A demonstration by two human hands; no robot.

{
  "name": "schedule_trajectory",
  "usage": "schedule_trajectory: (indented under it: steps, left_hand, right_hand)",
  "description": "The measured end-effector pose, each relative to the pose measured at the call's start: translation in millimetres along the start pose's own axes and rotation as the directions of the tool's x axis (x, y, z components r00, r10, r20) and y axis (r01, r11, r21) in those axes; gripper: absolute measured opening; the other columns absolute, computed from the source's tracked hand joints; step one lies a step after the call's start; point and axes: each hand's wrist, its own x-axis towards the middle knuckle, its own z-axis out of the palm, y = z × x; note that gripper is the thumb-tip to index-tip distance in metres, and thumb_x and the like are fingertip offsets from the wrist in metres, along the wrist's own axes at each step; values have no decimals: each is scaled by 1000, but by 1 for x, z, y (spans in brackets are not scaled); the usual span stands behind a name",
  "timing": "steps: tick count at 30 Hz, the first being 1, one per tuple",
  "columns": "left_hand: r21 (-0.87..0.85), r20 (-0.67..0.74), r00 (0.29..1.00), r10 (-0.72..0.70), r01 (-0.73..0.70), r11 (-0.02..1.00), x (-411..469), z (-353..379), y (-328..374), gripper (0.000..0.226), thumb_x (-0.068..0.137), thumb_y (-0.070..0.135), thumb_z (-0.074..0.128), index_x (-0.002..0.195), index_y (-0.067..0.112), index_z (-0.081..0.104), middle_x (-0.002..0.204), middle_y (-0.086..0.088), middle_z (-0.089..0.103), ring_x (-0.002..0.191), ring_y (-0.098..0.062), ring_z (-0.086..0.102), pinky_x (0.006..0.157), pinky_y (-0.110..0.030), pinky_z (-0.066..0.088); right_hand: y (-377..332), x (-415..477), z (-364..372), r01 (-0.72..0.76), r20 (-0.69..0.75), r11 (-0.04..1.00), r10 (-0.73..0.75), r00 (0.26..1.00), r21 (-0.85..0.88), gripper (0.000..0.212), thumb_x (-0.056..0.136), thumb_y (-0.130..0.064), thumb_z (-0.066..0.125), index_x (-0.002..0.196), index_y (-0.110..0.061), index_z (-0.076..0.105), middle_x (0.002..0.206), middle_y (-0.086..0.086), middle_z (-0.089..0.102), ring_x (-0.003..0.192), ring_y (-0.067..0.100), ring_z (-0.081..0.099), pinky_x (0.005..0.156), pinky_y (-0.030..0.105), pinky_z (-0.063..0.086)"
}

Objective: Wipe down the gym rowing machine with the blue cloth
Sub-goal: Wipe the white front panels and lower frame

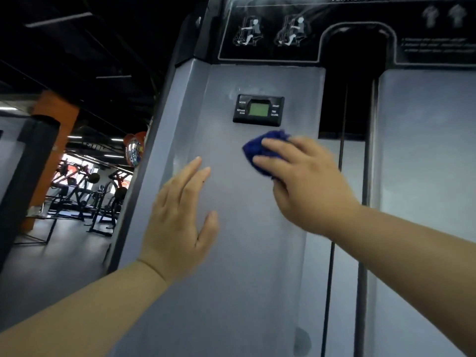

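The rowing machine's grey front panel fills the middle of the view, with a small black display with a green screen set into it. My right hand holds a bunched blue cloth against the panel just below the display, fingers curled over it. My left hand lies flat on the panel to the left, fingers straight and holding nothing.
A black instruction plate with exercise drawings tops the machine. A dark vertical slot with cables runs right of the panel. Far left stand an orange pillar, a black post and several weight racks.
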Motion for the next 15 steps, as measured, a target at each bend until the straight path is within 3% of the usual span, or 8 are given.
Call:
schedule_trajectory:
  steps: [3, 5, 6, 8, 10, 13, 15]
  left_hand:
    - [18, 102, 990, 96, -98, 995, -5, 6, 15, 58, 91, 31, 45, 144, 11, 34, 152, -12, 35, 135, -26, 39, 113, -33, 27]
    - [18, 158, 978, 136, -140, 990, -10, 9, 23, 58, 90, 31, 45, 144, 11, 34, 153, -12, 35, 133, -25, 40, 113, -26, 22]
    - [12, 170, 975, 141, -145, 989, -11, 10, 26, 60, 89, 30, 46, 144, 10, 34, 153, -12, 35, 133, -26, 41, 113, -25, 21]
    - [-1, 177, 975, 134, -136, 991, -11, 12, 32, 61, 89, 30, 46, 145, 11, 33, 153, -11, 35, 132, -26, 42, 113, -26, 23]
    - [-15, 178, 976, 124, -123, 992, -11, 12, 37, 63, 90, 31, 46, 147, 11, 30, 154, -11, 34, 134, -26, 42, 113, -28, 25]
    - [-71, 180, 975, 129, -118, 990, -12, 11, 47, 69, 90, 33, 47, 152, 16, 23, 159, -10, 26, 141, -22, 35, 115, -31, 28]
    - [-170, 186, 970, 156, -124, 978, -13, 11, 61, 72, 91, 35, 49, 155, 24, 18, 162, -5, 17, 144, -12, 26, 116, -22, 24]
  right_hand:
    - [-18, -46, -7, 314, 213, 945, -327, 921, 96, 49, 83, -22, 44, 127, -24, 66, 139, 2, 58, 123, 32, 54, 97, 47, 49]
    - [-4, -46, -11, 363, 234, 927, -375, 897, 96, 48, 84, -23, 44, 125, -26, 66, 141, 0, 56, 127, 29, 52, 98, 46, 47]
    - [6, -39, -13, 294, 200, 953, -301, 932, 67, 47, 83, -24, 43, 123, -28, 67, 141, -1, 56, 128, 29, 51, 98, 48, 44]
    - [21, -19, -19, 6, 82, 999, -9, 997, 34, 45, 82, -22, 45, 118, -31, 70, 139, -2, 57, 127, 32, 49, 99, 51, 39]
    - [24, -10, -22, -206, 17, 974, 205, 979, 93, 44, 79, -15, 50, 114, -29, 73, 136, -1, 60, 119, 35, 51, 99, 51, 40]
    - [1, -25, -25, -115, 111, 971, 93, 989, 211, 48, 76, -3, 55, 114, -26, 74, 135, 0, 61, 115, 32, 56, 101, 42, 43]
    - [-16, -41, -32, -153, 223, 896, 63, 973, 417, 57, 82, 3, 60, 125, -34, 62, 147, -9, 49, 124, 16, 53, 103, 27, 42]
